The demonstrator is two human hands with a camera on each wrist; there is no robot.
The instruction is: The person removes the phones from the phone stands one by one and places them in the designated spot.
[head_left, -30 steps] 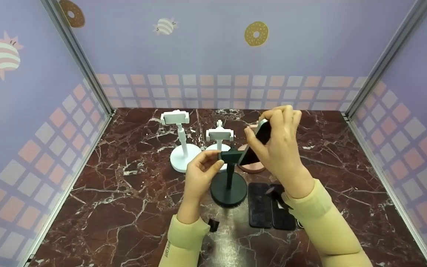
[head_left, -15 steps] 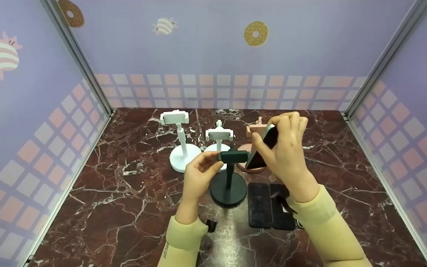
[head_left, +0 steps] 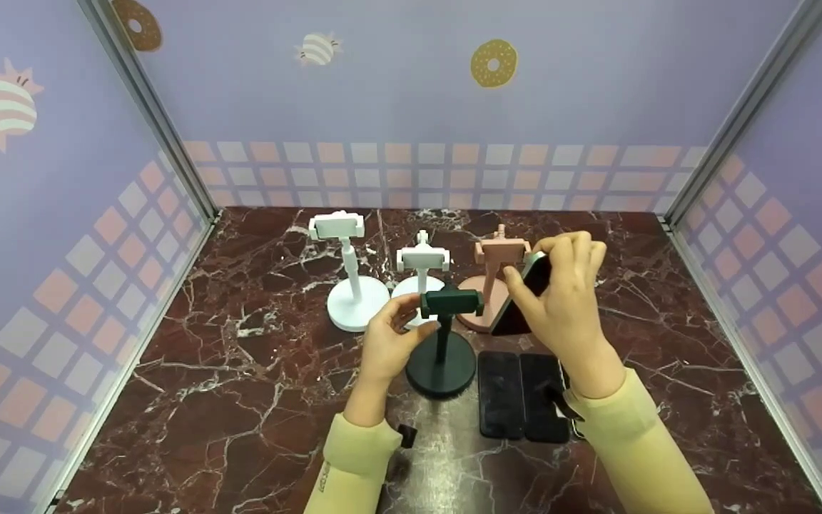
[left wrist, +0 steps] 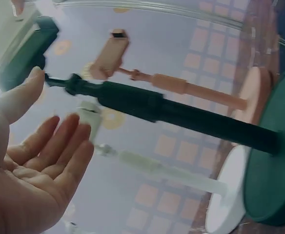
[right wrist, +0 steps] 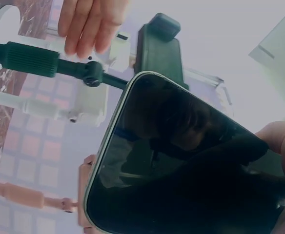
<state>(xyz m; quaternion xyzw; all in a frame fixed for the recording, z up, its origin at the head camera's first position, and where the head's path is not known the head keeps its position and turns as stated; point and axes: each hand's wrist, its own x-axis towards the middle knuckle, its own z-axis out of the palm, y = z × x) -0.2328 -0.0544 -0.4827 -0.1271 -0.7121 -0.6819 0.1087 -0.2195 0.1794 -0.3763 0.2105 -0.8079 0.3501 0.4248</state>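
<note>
A dark green phone stand stands upright on its round base, its clamp holding nothing. My left hand is at the clamp's left end; in the left wrist view its thumb lies against or just in front of the clamp, with the other fingers loosely extended below. To the right of that stand, my right hand holds a smartphone by its edges, tilted, with the dark screen facing the right wrist camera. The phone is apart from the green clamp in the head view and partly covers the pink stand's base.
Behind are two white phone stands and a pink phone stand. Two dark phones lie flat side by side at the front right. A small black piece lies by the left sleeve. Patterned walls enclose the marble table.
My right hand has drawn the smartphone rightward and down, away from the green clamp. My left hand's fingers have loosened a little at the clamp's left end. The stands have stayed in place.
</note>
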